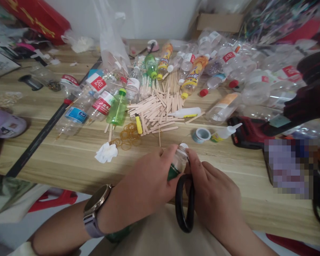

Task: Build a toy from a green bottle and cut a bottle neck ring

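My left hand [149, 176], with a watch [97, 201] on the wrist, is closed around a clear plastic bottle [177, 161] with a green label. The bottle's white cap [184, 145] points away from me, between both hands. Black-handled scissors [186, 227] are in my right hand [216, 192], close against the bottle's neck; their blades are mostly hidden. A thin wooden skewer [159, 124] rises just beyond my left thumb, and I cannot tell whether it touches the bottle.
Popsicle sticks [149, 110] lie heaped mid-table, near rubber bands [129, 135], a yellow-handled tool [139, 124] and crumpled tissue [106, 152]. Bottles crowd both sides, including a green bottle [117, 108]. Tape [202, 135], a glue bottle [225, 132] and a red-black power drill [248, 133] stand right.
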`<state>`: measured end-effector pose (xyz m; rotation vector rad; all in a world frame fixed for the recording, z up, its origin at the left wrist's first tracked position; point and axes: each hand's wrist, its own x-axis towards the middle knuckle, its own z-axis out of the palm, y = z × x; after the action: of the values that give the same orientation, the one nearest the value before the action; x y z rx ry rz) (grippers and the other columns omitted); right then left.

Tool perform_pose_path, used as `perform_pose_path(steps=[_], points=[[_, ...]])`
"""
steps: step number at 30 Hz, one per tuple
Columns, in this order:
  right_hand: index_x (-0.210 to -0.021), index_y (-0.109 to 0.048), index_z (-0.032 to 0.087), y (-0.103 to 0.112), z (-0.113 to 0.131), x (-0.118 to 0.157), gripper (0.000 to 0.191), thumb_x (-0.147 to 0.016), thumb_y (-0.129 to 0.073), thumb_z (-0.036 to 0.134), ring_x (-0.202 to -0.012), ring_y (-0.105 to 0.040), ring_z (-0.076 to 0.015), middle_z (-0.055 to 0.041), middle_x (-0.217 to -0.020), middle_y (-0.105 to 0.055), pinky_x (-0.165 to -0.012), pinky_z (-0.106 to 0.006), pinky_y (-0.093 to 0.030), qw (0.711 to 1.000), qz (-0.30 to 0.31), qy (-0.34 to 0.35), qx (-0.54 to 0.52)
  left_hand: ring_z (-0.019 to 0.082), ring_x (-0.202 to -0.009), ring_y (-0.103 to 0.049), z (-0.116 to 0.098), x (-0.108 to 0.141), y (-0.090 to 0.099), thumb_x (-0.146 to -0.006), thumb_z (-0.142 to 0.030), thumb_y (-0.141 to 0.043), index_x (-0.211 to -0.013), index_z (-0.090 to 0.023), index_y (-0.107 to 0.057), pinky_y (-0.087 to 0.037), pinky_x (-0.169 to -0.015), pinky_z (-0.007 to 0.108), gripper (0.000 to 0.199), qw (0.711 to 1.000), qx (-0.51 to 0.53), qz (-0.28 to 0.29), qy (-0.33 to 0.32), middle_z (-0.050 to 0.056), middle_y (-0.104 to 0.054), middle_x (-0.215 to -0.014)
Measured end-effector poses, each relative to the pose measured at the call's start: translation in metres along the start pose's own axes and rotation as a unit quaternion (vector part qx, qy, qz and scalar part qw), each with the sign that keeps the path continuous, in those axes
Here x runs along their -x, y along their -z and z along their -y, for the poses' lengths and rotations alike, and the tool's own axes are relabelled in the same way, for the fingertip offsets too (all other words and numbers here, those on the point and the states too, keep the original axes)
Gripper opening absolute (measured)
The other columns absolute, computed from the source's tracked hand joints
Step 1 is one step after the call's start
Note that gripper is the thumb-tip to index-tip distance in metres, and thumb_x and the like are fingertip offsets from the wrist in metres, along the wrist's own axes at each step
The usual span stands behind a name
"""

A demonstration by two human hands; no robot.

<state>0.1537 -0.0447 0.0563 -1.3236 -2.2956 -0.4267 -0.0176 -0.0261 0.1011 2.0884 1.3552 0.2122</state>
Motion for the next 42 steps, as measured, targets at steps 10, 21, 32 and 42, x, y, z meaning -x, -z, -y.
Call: perform_pose_path(steps=[10,21,32,42], points=[[-0.133,-0.049,0.009,-0.003,-0.002,0.005,0.043,-0.092,-0.038,0.007,-0.05,-0.058,-0.0174,0.0005,-0.059,-0.062,-0.046,-0.026,-0.038,0.999,0.016,-0.023,-0.033,0.03,-0.111,-0.066,-0.003,0.006,-0.002,-0.099,-0.033,-0.053,-0.131,-0.018,-0.043,-0.055,-0.095,0.048,0.037,0.999,0.037,-0.038,0.003,0.014,-0.067,-0.122],[-0.136,-0.048,0.011,-0.004,-0.004,0.005,0.046,-0.09,-0.044,0.006,-0.054,-0.065,-0.0178,-0.0001,-0.066,-0.067,-0.048,-0.025,-0.047,0.995,0.016,-0.034,-0.095,0.026,-0.12,-0.062,0.007,0.013,-0.01,-0.099,-0.026,-0.051,-0.14,-0.025,-0.038,-0.053,-0.1,0.042,0.043,0.996,0.033,-0.073,-0.047,0.009,-0.063,-0.132],[-0.134,-0.053,0.012,-0.008,-0.005,0.008,0.042,-0.093,-0.043,0.01,-0.055,-0.065,-0.0181,-0.0001,-0.066,-0.068,-0.047,-0.025,-0.047,0.992,0.002,-0.05,-0.113,0.028,-0.117,-0.064,0.006,0.012,-0.007,-0.099,-0.028,-0.051,-0.135,-0.027,-0.046,-0.054,-0.096,0.042,0.036,0.997,0.044,-0.058,-0.041,0.008,-0.065,-0.129],[-0.144,-0.048,0.017,-0.011,-0.008,0.014,0.048,-0.096,-0.047,0.012,-0.072,-0.074,-0.0192,-0.0052,-0.089,-0.077,-0.061,-0.027,-0.057,0.975,0.012,-0.078,-0.209,0.024,-0.113,-0.066,0.005,0.011,-0.003,-0.099,-0.034,-0.055,-0.13,-0.029,-0.049,-0.053,-0.095,0.036,0.031,0.995,0.062,-0.076,-0.034,0.003,-0.067,-0.127]])
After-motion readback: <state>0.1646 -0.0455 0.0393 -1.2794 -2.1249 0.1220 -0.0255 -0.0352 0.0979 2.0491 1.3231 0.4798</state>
